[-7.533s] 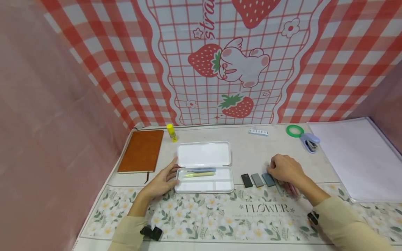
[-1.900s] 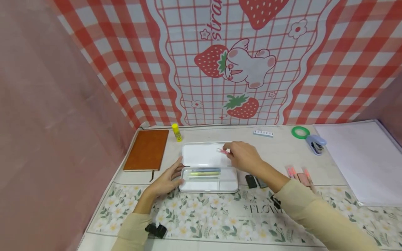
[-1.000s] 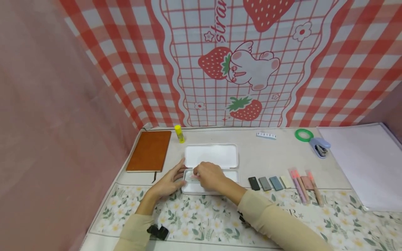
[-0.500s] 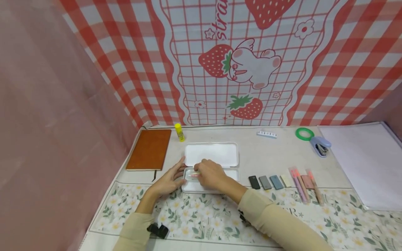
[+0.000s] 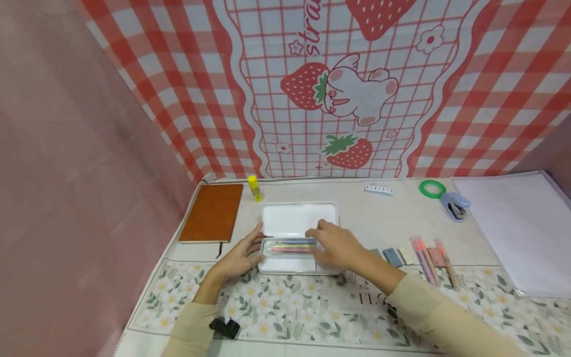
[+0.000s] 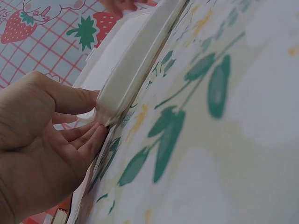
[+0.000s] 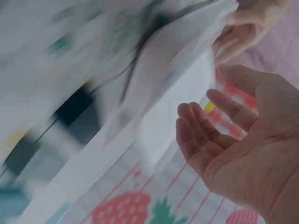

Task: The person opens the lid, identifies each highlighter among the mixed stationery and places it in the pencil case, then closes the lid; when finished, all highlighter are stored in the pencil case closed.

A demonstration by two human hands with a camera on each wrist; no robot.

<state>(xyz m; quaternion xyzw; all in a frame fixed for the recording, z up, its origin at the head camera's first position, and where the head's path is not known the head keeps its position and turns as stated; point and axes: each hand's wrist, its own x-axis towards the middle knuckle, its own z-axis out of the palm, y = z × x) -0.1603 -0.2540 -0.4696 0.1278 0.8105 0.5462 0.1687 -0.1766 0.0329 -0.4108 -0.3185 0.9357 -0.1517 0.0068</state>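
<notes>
An open white pencil case (image 5: 285,265) sits on the table, its lid (image 5: 294,218) folded back. Several slim pens (image 5: 292,247) in blue, yellow and pink lie side by side in its upper compartment. My left hand (image 5: 238,255) pinches the case's left end; in the left wrist view, the thumb (image 6: 77,100) is on the case's wall and the fingertips are under its edge. My right hand (image 5: 339,245) hovers over the case's right end and hides part of it. In the right wrist view, its fingers (image 7: 198,133) are loosely bent with nothing between them.
Right of the case are small erasers (image 5: 392,257), then several capped pens (image 5: 426,263) and a pink eraser (image 5: 436,258). Behind stand a glue stick (image 5: 255,188), green tape (image 5: 432,189) and a stapler (image 5: 455,206). A brown notebook (image 5: 211,213) lies left, a white board (image 5: 513,233) right.
My right hand carried a pink pen into the case's upper compartment, let it go, and has moved back to the right. My left hand stays on the case's left end.
</notes>
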